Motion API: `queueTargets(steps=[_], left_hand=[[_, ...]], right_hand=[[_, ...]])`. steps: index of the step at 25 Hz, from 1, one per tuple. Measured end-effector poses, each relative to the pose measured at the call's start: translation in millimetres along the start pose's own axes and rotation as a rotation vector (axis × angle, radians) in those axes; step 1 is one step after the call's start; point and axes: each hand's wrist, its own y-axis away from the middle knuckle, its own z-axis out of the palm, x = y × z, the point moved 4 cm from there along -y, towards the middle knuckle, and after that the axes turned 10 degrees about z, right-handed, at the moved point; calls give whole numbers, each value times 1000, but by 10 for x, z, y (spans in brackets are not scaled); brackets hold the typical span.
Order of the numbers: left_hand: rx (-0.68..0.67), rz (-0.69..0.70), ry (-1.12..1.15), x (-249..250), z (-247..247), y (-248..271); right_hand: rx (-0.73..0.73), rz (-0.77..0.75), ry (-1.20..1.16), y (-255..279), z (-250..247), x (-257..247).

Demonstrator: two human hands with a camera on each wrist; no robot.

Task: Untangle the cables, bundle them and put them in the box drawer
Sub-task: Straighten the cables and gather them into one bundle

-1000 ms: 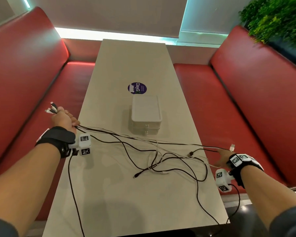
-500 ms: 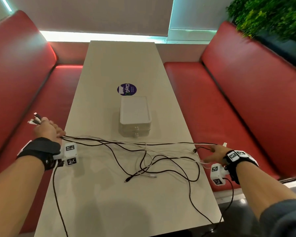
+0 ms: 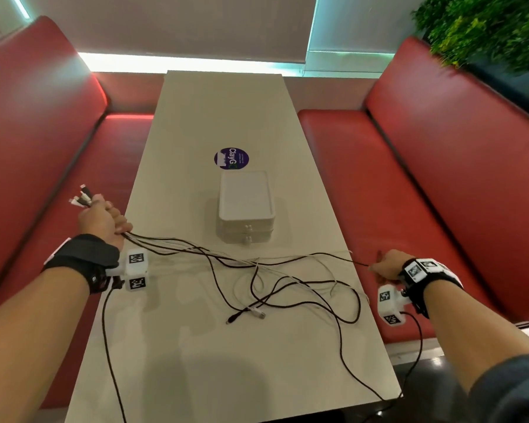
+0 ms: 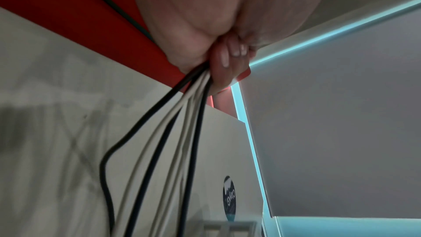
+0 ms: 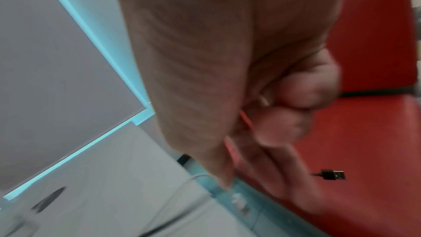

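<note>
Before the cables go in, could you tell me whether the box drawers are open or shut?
Shut: both fronts of the white drawer box sit flush, knobs in line, nothing pulled out.

Blk/wht cables (image 3: pixel 257 279) tangled before shut drawer box (image 3: pixel 246 209).

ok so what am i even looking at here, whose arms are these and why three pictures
These are a person's bare arms, no robot. The wide picture comes from a camera on their head; the other two come from cameras strapped to each wrist, looking along the hand. The left hand grips a bunch of black and white cables near their plugs. The right hand pinches a black cable at the edge of the long table. The rest lies tangled on the table. Behind the tangle sits a white drawer box, closed.
</note>
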Motion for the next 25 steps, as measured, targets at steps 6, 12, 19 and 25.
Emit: queueTargets(steps=[6,12,19,25], left_hand=[[-263,-74,48,18,480,509],[-510,-142,110,-1,850,980],[-405,-41,219,159,803,1000],[28,62,366,852,225,171]], right_hand=[[-154,-598,56,1102,-141,-1421],[-64,-1060,-205,2217,120,-2793],[-166,-1055,-180,2346,249,-3011],[-64,-631,248,1385,521,-1881]])
